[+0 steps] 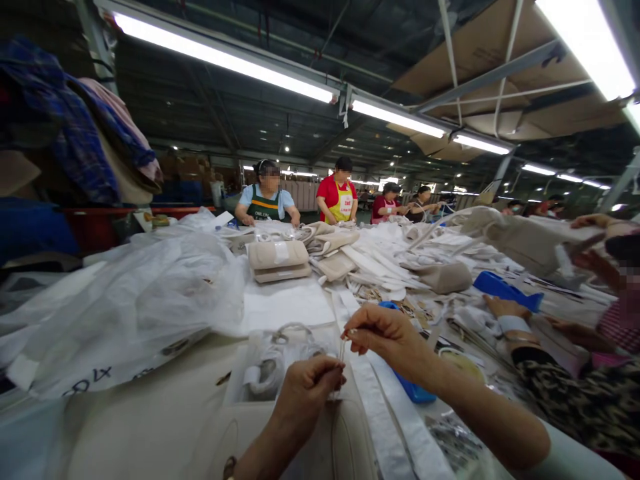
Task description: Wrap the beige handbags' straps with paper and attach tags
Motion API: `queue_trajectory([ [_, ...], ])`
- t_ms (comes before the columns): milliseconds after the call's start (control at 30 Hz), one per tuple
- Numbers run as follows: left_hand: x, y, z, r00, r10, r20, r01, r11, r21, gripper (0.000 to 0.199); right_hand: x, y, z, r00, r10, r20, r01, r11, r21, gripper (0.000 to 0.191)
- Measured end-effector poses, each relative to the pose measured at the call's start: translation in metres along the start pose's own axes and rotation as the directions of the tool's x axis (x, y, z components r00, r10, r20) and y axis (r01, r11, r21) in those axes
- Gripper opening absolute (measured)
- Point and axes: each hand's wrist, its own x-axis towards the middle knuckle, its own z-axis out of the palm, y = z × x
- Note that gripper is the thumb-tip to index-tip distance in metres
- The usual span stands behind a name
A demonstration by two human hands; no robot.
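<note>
My left hand is closed in a pinch at the lower middle, above a pale beige piece with a thin cord loop on it. Just above and to the right, my right hand pinches a thin, light strand that runs down to my left fingers. The strand's ends are too small to make out. Behind my left hand stands a clear plastic box with wrapped white rolls in it. White strips lie under my right forearm.
A big plastic bag fills the left. Folded beige bags sit ahead on white sheets. Blue trays stand to the right. A person's hand reaches in from the right; several people work across the table.
</note>
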Motion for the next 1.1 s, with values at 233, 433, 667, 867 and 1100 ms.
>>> queue_trajectory([
  [233,0.003,0.025,0.000,0.997,0.058,-0.042,-0.056,0.997,0.048,0.024,-0.007,0.003,0.011,0.993,-0.107,0.042,0.107,0.994,-0.003,0.009],
  [433,0.000,0.031,-0.003,0.922,0.351,-0.163,-0.279,0.895,0.349,0.029,-0.019,0.018,0.035,0.993,0.028,-0.114,-0.002,0.975,0.221,0.032],
  [667,-0.021,0.009,-0.011,0.909,0.321,-0.264,-0.169,0.865,0.472,0.031,-0.043,0.050,0.075,0.946,0.305,0.112,-0.322,0.837,0.442,0.046],
  [867,-0.013,-0.024,-0.035,0.995,0.037,-0.096,-0.012,0.969,0.248,0.012,-0.023,0.061,0.043,0.900,0.371,0.229,-0.380,0.925,-0.006,0.033],
  [1100,0.066,-0.053,-0.056,0.943,-0.133,-0.305,0.121,0.991,-0.056,0.013,0.073,0.077,-0.003,0.982,0.177,-0.064,-0.165,0.647,-0.744,0.026],
])
